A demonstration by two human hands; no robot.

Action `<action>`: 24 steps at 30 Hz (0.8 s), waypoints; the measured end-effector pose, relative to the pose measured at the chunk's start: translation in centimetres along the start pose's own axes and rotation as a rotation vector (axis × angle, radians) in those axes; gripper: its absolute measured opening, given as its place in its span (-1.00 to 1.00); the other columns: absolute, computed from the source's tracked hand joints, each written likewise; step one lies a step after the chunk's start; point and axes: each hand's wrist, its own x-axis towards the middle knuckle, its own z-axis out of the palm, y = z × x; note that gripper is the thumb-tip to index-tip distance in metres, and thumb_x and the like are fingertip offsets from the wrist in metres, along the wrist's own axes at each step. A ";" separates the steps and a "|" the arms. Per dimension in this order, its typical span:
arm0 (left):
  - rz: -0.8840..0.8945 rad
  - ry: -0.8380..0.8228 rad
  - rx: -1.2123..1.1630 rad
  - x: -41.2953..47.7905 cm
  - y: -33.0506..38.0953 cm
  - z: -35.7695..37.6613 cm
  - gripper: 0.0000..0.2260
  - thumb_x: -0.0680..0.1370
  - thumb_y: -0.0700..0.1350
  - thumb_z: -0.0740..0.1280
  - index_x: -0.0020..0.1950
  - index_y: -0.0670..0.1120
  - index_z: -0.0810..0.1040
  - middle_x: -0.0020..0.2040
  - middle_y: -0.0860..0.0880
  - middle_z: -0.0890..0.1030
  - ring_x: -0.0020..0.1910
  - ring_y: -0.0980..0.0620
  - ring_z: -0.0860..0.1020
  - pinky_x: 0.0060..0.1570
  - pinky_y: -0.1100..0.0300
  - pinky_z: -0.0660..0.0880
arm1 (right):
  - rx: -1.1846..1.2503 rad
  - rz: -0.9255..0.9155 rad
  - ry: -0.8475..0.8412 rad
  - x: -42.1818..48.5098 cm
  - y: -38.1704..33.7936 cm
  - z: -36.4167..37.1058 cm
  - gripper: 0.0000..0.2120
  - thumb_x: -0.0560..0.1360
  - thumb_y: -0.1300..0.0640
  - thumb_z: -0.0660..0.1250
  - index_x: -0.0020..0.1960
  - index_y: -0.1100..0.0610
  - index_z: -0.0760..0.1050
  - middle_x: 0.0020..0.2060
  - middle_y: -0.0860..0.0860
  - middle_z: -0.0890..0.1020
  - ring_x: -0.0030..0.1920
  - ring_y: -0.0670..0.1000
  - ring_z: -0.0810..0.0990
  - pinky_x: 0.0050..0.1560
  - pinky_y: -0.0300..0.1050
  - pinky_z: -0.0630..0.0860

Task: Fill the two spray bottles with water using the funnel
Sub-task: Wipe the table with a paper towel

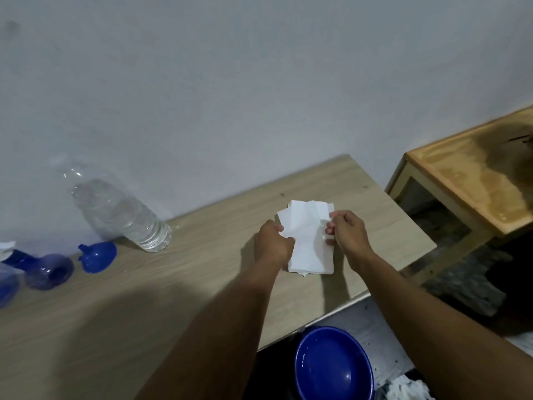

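We see a white paper tissue, creased and partly folded, over the right part of the light wooden worktop. Lower than the worktop edge is a blue bowl, with crumpled white paper just beside it. A brown wooden table stands at the right, near the pale wall.

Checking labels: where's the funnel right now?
Head view, left: blue funnel on the table, between the clear water bottle and a blue spray bottle.

Blue funnel beside uncapped spray bottle
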 end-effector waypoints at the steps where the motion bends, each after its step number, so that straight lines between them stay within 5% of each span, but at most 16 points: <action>1: 0.015 0.011 -0.003 0.0 0.2 -0.2 -0.76 0.47 -0.13 0.43 0.12 0.00 0.53 0.03 0.01 0.62 -0.02 -0.04 0.62 -0.29 0.27 0.44 | 0.011 0.005 -0.003 0.1 -0.1 0.2 -0.82 0.60 0.13 0.16 0.05 0.09 0.54 -0.08 0.08 0.61 -0.13 0.05 0.59 -0.05 0.06 0.63; 6: 0.092 0.037 -0.110 0.5 1.6 -1.5 -0.81 0.43 -0.14 0.37 0.02 0.04 0.57 -0.09 0.04 0.60 -0.06 0.00 0.58 -0.03 0.17 0.52 | -0.017 0.017 -0.051 0.2 0.0 1.1 -0.81 0.60 0.08 0.14 0.07 0.07 0.51 -0.02 0.10 0.62 -0.10 0.08 0.61 0.01 0.13 0.64; 11: 0.135 -0.176 -0.278 0.9 3.8 -2.2 -0.82 0.44 -0.24 0.41 0.00 -0.03 0.59 -0.26 -0.04 0.49 -0.36 -0.04 0.54 -0.31 0.13 0.56 | -0.049 0.057 -0.078 0.4 0.3 1.2 -0.77 0.62 0.04 0.12 0.13 0.10 0.48 -0.02 0.11 0.62 -0.06 0.10 0.63 -0.01 0.07 0.63; 15: 0.177 -0.288 -0.312 0.3 6.1 -2.5 -0.81 0.47 -0.26 0.42 0.05 -0.06 0.60 -0.31 -0.02 0.49 -0.34 0.03 0.56 -0.29 0.15 0.59 | -0.026 0.114 -0.108 0.4 -0.1 1.0 -0.72 0.57 0.00 0.12 0.15 0.09 0.48 -0.02 0.16 0.64 -0.02 0.15 0.64 0.04 0.12 0.64; 18: 0.203 -0.358 -0.363 -0.4 7.3 -2.7 -0.78 0.47 -0.27 0.40 0.09 -0.10 0.62 -0.24 -0.05 0.58 -0.32 0.06 0.58 -0.20 0.13 0.59 | -0.030 0.128 -0.123 0.5 -0.5 0.9 -0.70 0.50 -0.07 0.10 0.07 0.05 0.50 0.00 0.21 0.67 0.03 0.23 0.66 0.04 0.18 0.62; 22: 0.188 -0.399 -0.406 -1.2 8.0 -3.6 -0.76 0.47 -0.30 0.33 0.09 -0.09 0.64 -0.13 -0.07 0.59 -0.31 0.12 0.58 -0.40 0.34 0.47 | -0.048 0.123 -0.151 0.3 -1.0 0.9 -0.69 0.52 -0.08 0.05 -0.02 0.01 0.52 -0.02 0.20 0.68 -0.05 0.20 0.65 -0.06 0.09 0.56; 24: 0.161 -0.428 -0.441 -1.4 7.8 -4.3 -0.75 0.46 -0.29 0.30 0.06 -0.07 0.65 -0.07 -0.06 0.59 -0.17 0.05 0.57 -0.25 0.29 0.47 | -0.050 0.122 -0.149 0.3 -1.0 1.0 -0.69 0.53 -0.07 0.04 -0.01 0.04 0.51 0.01 0.22 0.66 -0.06 0.17 0.63 -0.09 0.03 0.55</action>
